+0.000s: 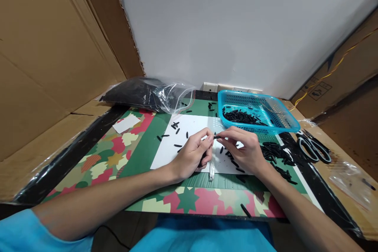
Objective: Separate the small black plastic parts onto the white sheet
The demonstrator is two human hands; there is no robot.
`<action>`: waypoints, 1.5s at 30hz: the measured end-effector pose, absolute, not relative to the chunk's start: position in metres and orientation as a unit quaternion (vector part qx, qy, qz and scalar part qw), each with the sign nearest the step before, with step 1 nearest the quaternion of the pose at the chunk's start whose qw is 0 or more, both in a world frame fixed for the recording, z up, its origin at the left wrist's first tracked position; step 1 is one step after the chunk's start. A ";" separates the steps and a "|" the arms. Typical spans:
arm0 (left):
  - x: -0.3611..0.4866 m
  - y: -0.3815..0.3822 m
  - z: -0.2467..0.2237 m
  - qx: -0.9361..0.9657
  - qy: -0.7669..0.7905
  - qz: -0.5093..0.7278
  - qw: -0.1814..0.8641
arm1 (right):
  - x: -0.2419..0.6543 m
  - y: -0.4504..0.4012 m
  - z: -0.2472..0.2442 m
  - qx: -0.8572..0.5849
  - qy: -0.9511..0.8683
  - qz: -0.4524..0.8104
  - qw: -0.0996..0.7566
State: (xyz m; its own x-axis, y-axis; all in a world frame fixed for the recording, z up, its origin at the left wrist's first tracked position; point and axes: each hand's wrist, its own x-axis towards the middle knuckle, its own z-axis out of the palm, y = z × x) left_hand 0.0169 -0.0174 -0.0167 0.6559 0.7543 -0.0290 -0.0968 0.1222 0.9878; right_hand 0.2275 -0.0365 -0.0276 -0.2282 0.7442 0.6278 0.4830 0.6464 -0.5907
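In front of me my left hand is closed, with its thumb and forefinger at one end of a small black stick-like piece. My right hand pinches the same piece from the other side. Something dark also shows under the curled fingers of the left hand, too hidden to name. Just below the hands lies a narrow whitish strip. Several loose black pieces are scattered on the white sheet around and beneath both hands.
A blue plastic basket with many black pieces stands at the back right. Beside it lie a heap of black pieces and scissors. A clear bag of dark contents rests at the back left. Cardboard walls both sides.
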 end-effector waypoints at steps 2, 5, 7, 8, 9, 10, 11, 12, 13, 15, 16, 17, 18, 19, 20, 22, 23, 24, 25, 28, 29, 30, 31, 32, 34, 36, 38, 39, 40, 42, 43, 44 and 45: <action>0.017 -0.017 -0.017 0.591 0.277 0.309 0.691 | 0.228 -0.037 -0.027 -0.397 -0.767 0.138 0.485; 0.017 -0.017 -0.017 0.593 0.269 0.316 0.690 | 0.228 -0.036 -0.025 -0.394 -0.762 0.149 0.493; 0.017 -0.017 -0.017 0.590 0.266 0.318 0.693 | 0.228 -0.036 -0.024 -0.394 -0.758 0.157 0.496; 0.017 -0.017 -0.017 0.588 0.265 0.320 0.695 | 0.228 -0.036 -0.023 -0.393 -0.756 0.163 0.498; 0.017 -0.018 -0.018 0.586 0.263 0.321 0.696 | 0.228 -0.036 -0.022 -0.392 -0.754 0.167 0.500; 0.017 -0.018 -0.018 0.585 0.262 0.323 0.696 | 0.227 -0.036 -0.022 -0.390 -0.753 0.170 0.503; 0.017 -0.018 -0.018 0.585 0.260 0.325 0.696 | 0.227 -0.036 -0.021 -0.388 -0.752 0.171 0.506; 0.016 -0.019 -0.018 0.585 0.258 0.328 0.695 | 0.227 -0.036 -0.021 -0.384 -0.751 0.170 0.509; 0.016 -0.019 -0.018 0.586 0.258 0.331 0.693 | 0.227 -0.036 -0.021 -0.380 -0.751 0.168 0.513; 0.016 -0.020 -0.018 0.591 0.259 0.336 0.685 | 0.226 -0.036 -0.022 -0.371 -0.752 0.165 0.519; 0.016 -0.021 -0.018 0.595 0.261 0.339 0.680 | 0.226 -0.035 -0.022 -0.366 -0.753 0.164 0.522; 0.016 -0.022 -0.018 0.598 0.263 0.341 0.676 | 0.226 -0.035 -0.023 -0.362 -0.754 0.163 0.524; 0.016 -0.022 -0.018 0.600 0.265 0.345 0.672 | 0.226 -0.035 -0.023 -0.359 -0.754 0.162 0.525; 0.016 -0.022 -0.017 0.600 0.265 0.347 0.670 | 0.226 -0.035 -0.023 -0.355 -0.754 0.162 0.528; 0.016 -0.022 -0.017 0.598 0.264 0.349 0.671 | 0.226 -0.035 -0.023 -0.351 -0.754 0.161 0.531; 0.016 -0.023 -0.017 0.595 0.257 0.351 0.676 | 0.225 -0.036 -0.022 -0.341 -0.754 0.157 0.539; 0.016 -0.023 -0.017 0.594 0.251 0.351 0.679 | 0.225 -0.036 -0.022 -0.336 -0.755 0.155 0.542; 0.016 -0.023 -0.017 0.593 0.245 0.351 0.682 | 0.225 -0.037 -0.021 -0.330 -0.755 0.155 0.546; 0.016 -0.023 -0.016 0.593 0.240 0.352 0.683 | 0.225 -0.037 -0.020 -0.327 -0.754 0.159 0.547; 0.016 -0.025 -0.016 0.594 0.233 0.360 0.681 | 0.226 -0.038 -0.017 -0.325 -0.752 0.201 0.537; 0.016 -0.025 -0.015 0.595 0.234 0.361 0.679 | 0.227 -0.038 -0.017 -0.329 -0.748 0.224 0.532; 0.015 -0.025 -0.015 0.595 0.235 0.362 0.678 | 0.227 -0.038 -0.016 -0.333 -0.741 0.249 0.527; 0.015 -0.026 -0.015 0.596 0.236 0.361 0.678 | 0.228 -0.038 -0.016 -0.337 -0.731 0.274 0.525; 0.015 -0.026 -0.015 0.595 0.237 0.360 0.679 | 0.228 -0.038 -0.015 -0.339 -0.721 0.298 0.526; 0.015 -0.026 -0.015 0.593 0.238 0.358 0.681 | 0.229 -0.037 -0.014 -0.341 -0.700 0.341 0.527; 0.015 -0.026 -0.016 0.592 0.236 0.358 0.682 | 0.229 -0.037 -0.013 -0.340 -0.685 0.371 0.527; 0.015 -0.026 -0.016 0.590 0.236 0.358 0.684 | 0.229 -0.037 -0.013 -0.341 -0.674 0.388 0.527; 0.015 -0.026 -0.016 0.590 0.236 0.358 0.684 | 0.229 -0.036 -0.013 -0.341 -0.670 0.394 0.528; 0.015 -0.026 -0.016 0.589 0.236 0.358 0.685 | 0.230 -0.036 -0.014 -0.342 -0.667 0.399 0.528; 0.016 -0.026 -0.016 0.588 0.238 0.361 0.684 | 0.230 -0.036 -0.014 -0.341 -0.663 0.407 0.527; 0.016 -0.026 -0.017 0.588 0.239 0.363 0.683 | 0.231 -0.037 -0.014 -0.342 -0.663 0.408 0.527; 0.016 -0.026 -0.017 0.588 0.240 0.364 0.682 | 0.231 -0.037 -0.013 -0.343 -0.663 0.407 0.526; 0.016 -0.026 -0.017 0.588 0.241 0.364 0.681 | 0.231 -0.037 -0.013 -0.346 -0.664 0.405 0.525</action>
